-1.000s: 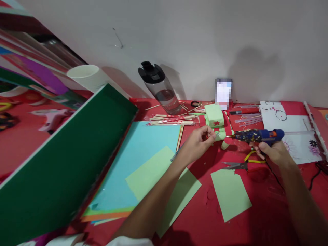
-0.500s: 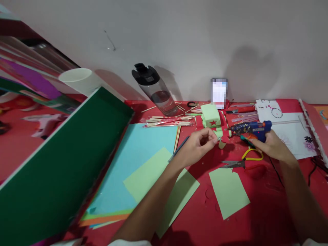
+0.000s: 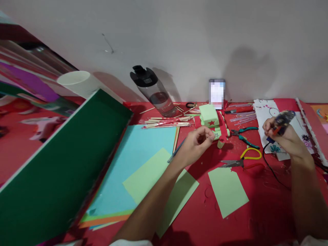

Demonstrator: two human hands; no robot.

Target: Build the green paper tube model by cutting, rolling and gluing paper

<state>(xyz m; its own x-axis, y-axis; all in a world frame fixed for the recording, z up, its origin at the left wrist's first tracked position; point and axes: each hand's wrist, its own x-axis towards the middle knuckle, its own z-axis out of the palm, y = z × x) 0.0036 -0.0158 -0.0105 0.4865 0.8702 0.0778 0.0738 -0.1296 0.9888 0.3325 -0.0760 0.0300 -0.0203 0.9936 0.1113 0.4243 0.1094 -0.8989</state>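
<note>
My left hand (image 3: 198,145) is closed in a pinch at the near left side of a small green and red paper model (image 3: 210,116). Whatever its fingertips hold, if anything, is too small to make out. A red star marks the model's upper face, and a small outlined star shows lower down beside my fingertips. On the right, my right hand (image 3: 287,136) grips a dark blue glue gun (image 3: 284,122), raised above a white patterned sheet and blurred. Teal-handled pliers (image 3: 244,136) lie between the model and that hand. Nearer me rest scissors (image 3: 238,163) with yellow and red handles.
A tall green board (image 3: 64,153) slants across the left side. A water bottle (image 3: 156,92) stands by the wall, near bundled sticks (image 3: 166,122) and a propped phone (image 3: 217,94). Cut green paper (image 3: 228,191) and blue sheets (image 3: 138,147) lie in front. The gun's cord (image 3: 273,172) trails right.
My right hand has carried the glue gun away from the paper model, right and upward, and turned it. The pliers now show fully on the table. My left hand has barely moved.
</note>
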